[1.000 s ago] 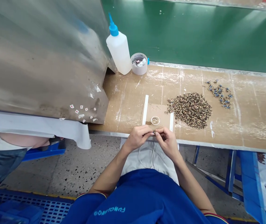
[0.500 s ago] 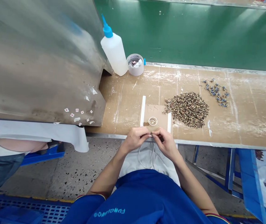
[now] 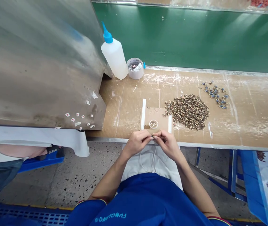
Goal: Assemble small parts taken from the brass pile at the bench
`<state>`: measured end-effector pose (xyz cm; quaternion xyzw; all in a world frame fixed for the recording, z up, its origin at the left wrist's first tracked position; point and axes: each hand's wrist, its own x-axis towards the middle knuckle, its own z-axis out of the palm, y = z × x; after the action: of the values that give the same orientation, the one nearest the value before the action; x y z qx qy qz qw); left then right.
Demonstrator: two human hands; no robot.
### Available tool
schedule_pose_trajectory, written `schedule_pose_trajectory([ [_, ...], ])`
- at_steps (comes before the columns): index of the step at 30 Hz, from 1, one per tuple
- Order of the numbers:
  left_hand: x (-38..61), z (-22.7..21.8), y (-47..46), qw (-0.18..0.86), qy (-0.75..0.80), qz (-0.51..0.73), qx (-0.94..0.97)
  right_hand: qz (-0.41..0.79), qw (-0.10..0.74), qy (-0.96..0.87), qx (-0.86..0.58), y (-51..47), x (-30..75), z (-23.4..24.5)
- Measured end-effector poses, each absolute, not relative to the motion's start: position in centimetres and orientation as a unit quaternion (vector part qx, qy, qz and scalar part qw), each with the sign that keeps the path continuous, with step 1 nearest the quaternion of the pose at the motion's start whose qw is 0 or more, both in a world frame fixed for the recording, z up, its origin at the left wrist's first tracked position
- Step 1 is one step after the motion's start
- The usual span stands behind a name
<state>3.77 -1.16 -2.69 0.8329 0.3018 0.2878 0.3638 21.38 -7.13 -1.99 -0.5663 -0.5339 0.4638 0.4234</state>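
My left hand (image 3: 138,142) and my right hand (image 3: 168,142) meet at the table's front edge, fingertips pinched together on a tiny dark and brass-coloured part (image 3: 153,135). Its exact kind is too small to make out. Just beyond my fingers is a small clear round cup (image 3: 153,124) with something pale in it, on a cardboard piece (image 3: 157,112) flanked by white strips. Right of that lies a large heap of small brass and dark parts (image 3: 187,112). A smaller scatter of similar parts with blue on them (image 3: 216,94) sits farther back.
A white squeeze bottle (image 3: 115,58) with a blue nozzle stands at the back left, beside a tape roll (image 3: 136,73) with scraps inside. A large metal housing (image 3: 42,62) borders the left. Beyond the cardboard-covered table runs a green belt (image 3: 183,37). Another person's leg (image 3: 2,175) shows at left.
The camera view has shifted slightly. Both hands stay together at the table edge, still pinching the tiny part, with only slight finger movement.
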Motion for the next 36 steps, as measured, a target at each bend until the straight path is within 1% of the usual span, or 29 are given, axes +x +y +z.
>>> schedule_pose_trajectory([
  [9, 3.81, -2.56, -1.20, 0.384, 0.306, 0.286, 0.823, 0.481, 0.431, -0.517, -0.561, -7.40, 21.69, -2.71],
  [21, 3.67, -2.46, -1.30, 0.400, 0.302, 0.274, 0.821, 0.506, 0.434, -0.501, -0.552, -7.18, 21.81, -2.34],
  [28, 3.71, -2.43, -1.26, 0.405, 0.298, 0.277, 0.819, 0.539, 0.433, -0.481, -0.540, -7.11, 22.08, -2.54],
  [36, 3.78, -2.47, -1.36, 0.399, 0.297, 0.289, 0.818, 0.543, 0.434, -0.475, -0.540, -7.09, 22.08, -2.64],
])
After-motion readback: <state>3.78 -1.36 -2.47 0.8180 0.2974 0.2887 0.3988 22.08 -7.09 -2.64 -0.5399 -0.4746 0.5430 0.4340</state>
